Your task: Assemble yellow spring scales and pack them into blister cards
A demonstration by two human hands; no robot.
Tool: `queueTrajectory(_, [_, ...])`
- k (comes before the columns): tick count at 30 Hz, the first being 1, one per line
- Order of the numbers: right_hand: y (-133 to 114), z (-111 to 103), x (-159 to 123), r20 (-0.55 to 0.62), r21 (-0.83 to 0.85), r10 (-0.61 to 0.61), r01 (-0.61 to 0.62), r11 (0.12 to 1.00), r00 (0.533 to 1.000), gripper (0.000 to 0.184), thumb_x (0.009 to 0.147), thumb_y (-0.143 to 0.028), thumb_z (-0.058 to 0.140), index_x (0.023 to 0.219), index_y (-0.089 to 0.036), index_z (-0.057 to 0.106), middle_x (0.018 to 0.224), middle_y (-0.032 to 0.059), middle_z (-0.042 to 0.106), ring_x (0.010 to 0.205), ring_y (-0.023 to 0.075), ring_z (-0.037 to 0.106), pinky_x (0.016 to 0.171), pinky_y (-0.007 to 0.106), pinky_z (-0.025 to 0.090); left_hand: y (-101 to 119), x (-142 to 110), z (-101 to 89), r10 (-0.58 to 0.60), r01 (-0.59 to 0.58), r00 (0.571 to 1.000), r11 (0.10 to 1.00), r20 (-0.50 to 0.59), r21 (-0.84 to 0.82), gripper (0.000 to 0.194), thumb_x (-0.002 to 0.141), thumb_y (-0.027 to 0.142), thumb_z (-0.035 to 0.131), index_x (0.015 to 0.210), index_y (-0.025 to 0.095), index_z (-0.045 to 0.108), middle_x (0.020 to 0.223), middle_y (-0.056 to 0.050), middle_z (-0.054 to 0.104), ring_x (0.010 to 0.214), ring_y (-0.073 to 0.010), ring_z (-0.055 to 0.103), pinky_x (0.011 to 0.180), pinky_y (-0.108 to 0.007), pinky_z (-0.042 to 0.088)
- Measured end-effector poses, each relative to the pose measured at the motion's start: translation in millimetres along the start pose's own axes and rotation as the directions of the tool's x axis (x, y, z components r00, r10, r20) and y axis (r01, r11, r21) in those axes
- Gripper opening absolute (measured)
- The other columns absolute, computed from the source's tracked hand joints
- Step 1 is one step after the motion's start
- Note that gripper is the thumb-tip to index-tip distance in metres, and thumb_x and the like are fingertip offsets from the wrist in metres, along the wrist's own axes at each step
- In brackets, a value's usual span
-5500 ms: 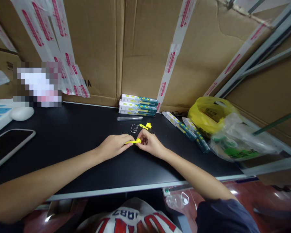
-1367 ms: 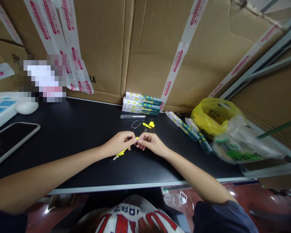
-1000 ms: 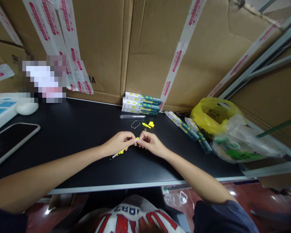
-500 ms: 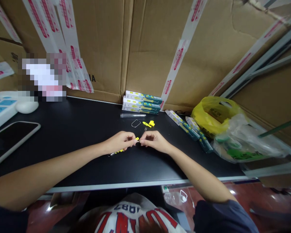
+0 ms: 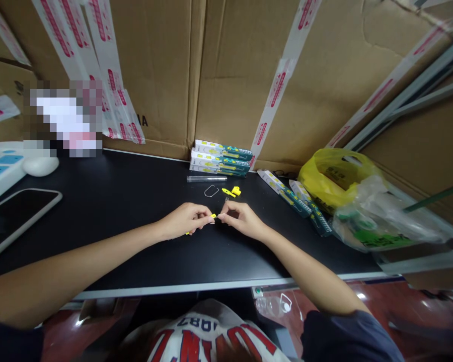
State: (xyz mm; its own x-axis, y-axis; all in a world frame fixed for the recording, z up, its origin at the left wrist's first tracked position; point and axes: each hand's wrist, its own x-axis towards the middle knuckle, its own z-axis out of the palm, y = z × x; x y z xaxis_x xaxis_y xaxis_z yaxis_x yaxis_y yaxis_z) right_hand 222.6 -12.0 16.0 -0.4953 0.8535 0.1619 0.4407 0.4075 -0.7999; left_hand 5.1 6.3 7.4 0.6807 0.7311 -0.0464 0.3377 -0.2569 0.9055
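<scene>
My left hand (image 5: 183,220) is closed round a slim yellow tool (image 5: 212,216), whose tip pokes out between the fingers. My right hand (image 5: 238,219) pinches a tiny metal part right at that yellow tip, fingers pressed together. Both hands rest on the black table (image 5: 128,201). Just beyond them lie a bent wire clip (image 5: 211,191), small yellow plastic pieces (image 5: 232,191) and a clear tube (image 5: 207,178).
Stacked green-and-white boxes (image 5: 219,158) stand against the cardboard wall, with two more boxes (image 5: 294,199) to the right. A yellow bag (image 5: 335,176) and a clear plastic bag (image 5: 377,216) fill the right side. A phone (image 5: 15,213), a white mouse (image 5: 40,165) and a power strip (image 5: 0,168) are at the left.
The yellow tool has slid deeper into my left hand, so its lower metal end no longer shows. Both hands have stayed together at the table's middle.
</scene>
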Motion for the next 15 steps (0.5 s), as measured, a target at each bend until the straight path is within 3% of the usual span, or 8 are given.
queueTrajectory(5, [-1.6, -2.0, -0.4, 0.006, -0.158, -0.066, 0.067, 0.985, 0.998, 0.021, 0.088, -0.035, 0.059, 0.078, -0.016, 0.058, 0.072, 0.0005, 0.06, 0.064, 0.0116, 0.054, 0.06, 0.022, 0.042, 1.6, -1.3, 0.0, -0.005, 0.005, 1.0, 1.0, -0.001, 0.031, 0.033, 0.085, 0.043, 0.051, 0.087, 0.014, 0.067, 0.063, 0.002, 0.055, 0.045, -0.0072, 0.048, 0.044, -0.018, 0.038])
queueTrajectory(10, [-3.9, -0.7, -1.5, 0.017, -0.393, -0.177, 0.169, 0.904, 0.984, 0.013, 0.088, -0.025, 0.059, 0.077, -0.017, 0.059, 0.072, 0.0005, 0.059, 0.065, 0.0117, 0.054, 0.061, 0.022, 0.041, 3.3, -1.6, -0.9, -0.03, 0.03, 1.0, 0.999, -0.003, 0.044, 0.034, 0.085, 0.044, 0.05, 0.085, 0.014, 0.067, 0.063, 0.001, 0.055, 0.047, -0.0082, 0.049, 0.044, -0.019, 0.039])
queueTrajectory(15, [-1.7, 1.8, -1.9, -0.018, -0.473, -0.245, 0.208, 0.856, 0.969, 0.011, 0.087, -0.021, 0.061, 0.077, -0.018, 0.058, 0.07, 0.0004, 0.06, 0.064, 0.012, 0.054, 0.06, 0.021, 0.04, 6.0, -3.2, 0.6, -0.015, 0.018, 0.999, 0.992, -0.029, 0.127, 0.035, 0.087, 0.044, 0.049, 0.088, 0.015, 0.068, 0.061, 0.001, 0.057, 0.048, -0.0093, 0.051, 0.048, -0.02, 0.039])
